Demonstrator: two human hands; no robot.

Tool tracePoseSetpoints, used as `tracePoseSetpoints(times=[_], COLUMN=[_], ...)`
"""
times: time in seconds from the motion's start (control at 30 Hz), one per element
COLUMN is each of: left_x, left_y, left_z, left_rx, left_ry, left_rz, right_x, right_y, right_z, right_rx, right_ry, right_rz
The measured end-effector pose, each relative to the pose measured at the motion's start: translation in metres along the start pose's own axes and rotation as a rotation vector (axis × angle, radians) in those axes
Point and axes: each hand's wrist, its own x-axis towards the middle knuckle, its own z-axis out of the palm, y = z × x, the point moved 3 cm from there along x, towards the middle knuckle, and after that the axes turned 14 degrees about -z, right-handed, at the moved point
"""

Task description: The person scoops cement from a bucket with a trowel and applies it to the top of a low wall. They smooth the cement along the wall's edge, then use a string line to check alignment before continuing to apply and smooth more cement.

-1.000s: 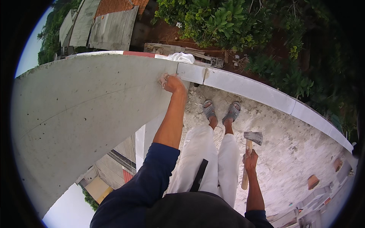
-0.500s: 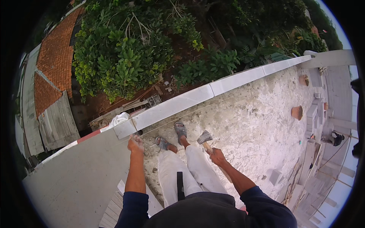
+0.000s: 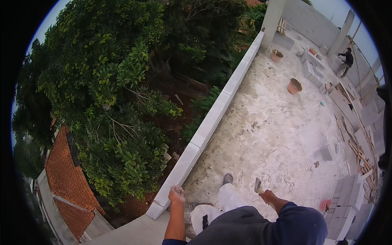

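My right hand (image 3: 268, 197) grips the light wooden handle of a hatchet (image 3: 257, 185). Its broad grey metal head is held over the pale floor. My left hand (image 3: 177, 195) has its fingers curled closed at the near end of a low wall of pale blocks (image 3: 208, 128). Whether it holds a small thing or touches the wall, I cannot tell. A thin string runs along the wall's inner foot. Below my hands are my white trousers (image 3: 232, 198) and one sandalled foot (image 3: 228, 178).
The rough pale floor (image 3: 261, 134) drops off beyond the low wall toward trees (image 3: 122, 73) and a tiled roof (image 3: 69, 171). Clay-coloured buckets (image 3: 295, 86) stand farther off. Block stacks (image 3: 343, 200) and loose planks (image 3: 361, 157) line the right. A person (image 3: 347, 61) works at the far right.
My view has swung right along the wall, showing more of the floor and the far person. The hatchet stays in my right hand; my left hand remains near the wall's end.
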Motion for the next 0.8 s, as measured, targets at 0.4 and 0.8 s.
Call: tracePoseSetpoints(times=[0.4, 0.8], left_x=[0.008, 0.062], left_y=[-0.061, -0.091], left_z=[0.070, 0.325], left_rx=[-0.248, 0.083], left_ry=[0.246, 0.117], left_rz=[0.075, 0.066], right_x=[0.090, 0.156], right_y=[-0.059, 0.051], right_z=[-0.176, -0.202], right_rx=[-0.067, 0.307], right_ry=[0.104, 0.139], right_rz=[-0.368, 0.061])
